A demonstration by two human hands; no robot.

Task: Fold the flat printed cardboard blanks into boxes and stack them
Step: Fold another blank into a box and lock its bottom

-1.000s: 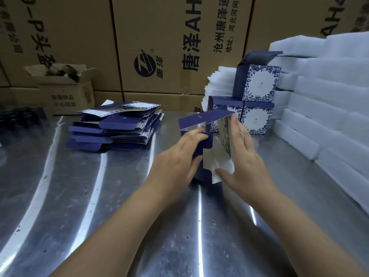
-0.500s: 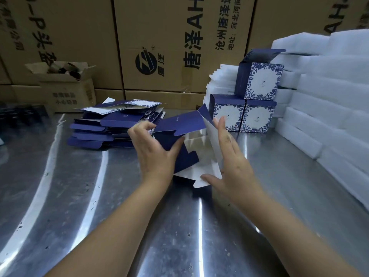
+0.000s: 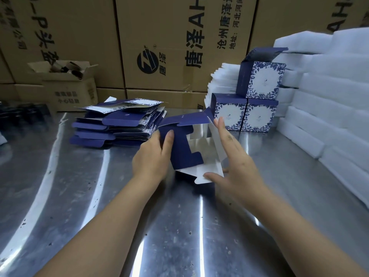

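A half-opened navy and white box blank lies on its side on the steel table, its open end facing me with flaps spread. My left hand grips its left navy panel, thumb on the outside. My right hand lies with straight fingers against the right white panel, thumb touching the lower white flap. A pile of flat blanks sits at the back left. Three folded boxes with blue floral print stand stacked at the back right, the top one with its lid open.
White foam sheets are piled high along the right side and behind the folded boxes. Large brown cartons wall off the back. A small open carton sits at back left. The steel table stretches toward me.
The blank went from standing upright to lying open on its side. My left hand shifted from its front onto the left panel, and the flaps spread apart.
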